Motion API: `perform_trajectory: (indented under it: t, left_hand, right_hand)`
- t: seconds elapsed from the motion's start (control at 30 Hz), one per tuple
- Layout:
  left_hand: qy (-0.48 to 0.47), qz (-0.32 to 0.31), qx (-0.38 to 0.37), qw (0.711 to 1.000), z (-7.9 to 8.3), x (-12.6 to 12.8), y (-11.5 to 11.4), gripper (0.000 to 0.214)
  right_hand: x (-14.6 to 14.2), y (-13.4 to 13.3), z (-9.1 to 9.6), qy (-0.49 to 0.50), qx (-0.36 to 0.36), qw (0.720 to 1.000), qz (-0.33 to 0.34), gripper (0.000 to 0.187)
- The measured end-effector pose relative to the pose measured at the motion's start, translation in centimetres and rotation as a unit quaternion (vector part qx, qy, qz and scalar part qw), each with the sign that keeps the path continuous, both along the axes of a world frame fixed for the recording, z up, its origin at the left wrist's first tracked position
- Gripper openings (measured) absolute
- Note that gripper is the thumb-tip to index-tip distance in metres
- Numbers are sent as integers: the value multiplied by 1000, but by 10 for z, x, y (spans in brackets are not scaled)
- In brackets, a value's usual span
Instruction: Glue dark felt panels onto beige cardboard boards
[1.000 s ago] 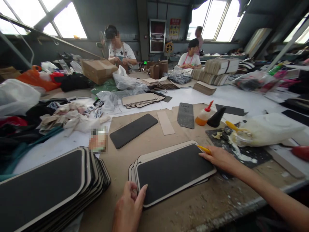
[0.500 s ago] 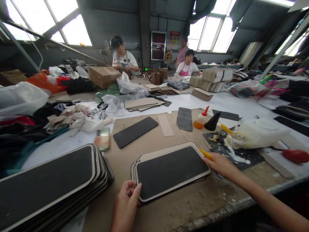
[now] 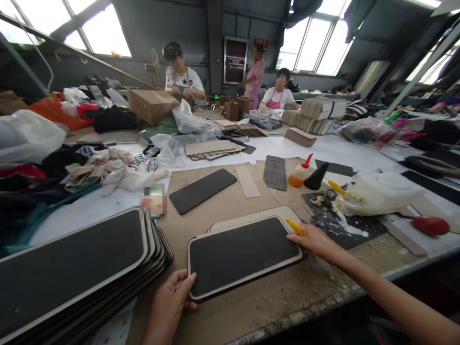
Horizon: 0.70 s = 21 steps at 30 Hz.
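Note:
A black panel with a pale border (image 3: pixel 244 256) lies in front of me, partly over pale panels (image 3: pixel 258 218). My left hand (image 3: pixel 172 294) pinches its near left corner, thumb on top and fingers underneath. At the right end, my right hand (image 3: pixel 314 239) is closed round a yellow-handled tool (image 3: pixel 294 227), its fingers also at the panel's edge. The tool's working end is hidden. To the left stands a stack of similar black panels with pale borders (image 3: pixel 72 254). A separate black panel (image 3: pixel 203 190) lies behind.
At right, a white plastic container of pale glue (image 3: pixel 388 191) with a yellow handle sits on a smeared black sheet (image 3: pixel 352 225). An orange-filled bottle (image 3: pixel 300 172), a black cone (image 3: pixel 316 177) and a red-handled tool (image 3: pixel 430 225) are nearby. Cloth scraps (image 3: pixel 108 170) lie left. Several people work behind.
The black bordered panel has shifted left and toward me with both hands, uncovering more of the pale panels behind it. A standing person in the background has moved left.

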<state>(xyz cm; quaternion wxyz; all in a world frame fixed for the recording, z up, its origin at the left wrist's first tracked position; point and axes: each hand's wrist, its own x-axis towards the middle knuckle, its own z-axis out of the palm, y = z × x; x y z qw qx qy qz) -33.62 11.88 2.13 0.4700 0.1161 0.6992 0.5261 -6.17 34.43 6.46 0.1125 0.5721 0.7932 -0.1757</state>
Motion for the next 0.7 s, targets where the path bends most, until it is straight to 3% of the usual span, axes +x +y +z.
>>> perform_trajectory:
  t: [0.13,0.3,0.53,0.6,0.7]
  left_hand:
    - [8,23,13,1000,2,2,0,39]
    - [-7,6,0,1000,8,1,0,42]
    - [7,-14,19,1000,21,3,2,44]
    - [23,-19,22,999,21,0,5,42]
    - [40,-29,22,999,20,-3,8,40]
  right_hand:
    - [-2,-2,5,9,-12,1000,-15,28]
    - [0,-2,3,22,-10,1000,-11,27]
    - [7,6,-13,21,69,997,10,27]
    - [6,7,-14,24,45,999,-16,28]
    - [4,3,-10,99,-52,990,-80,34]
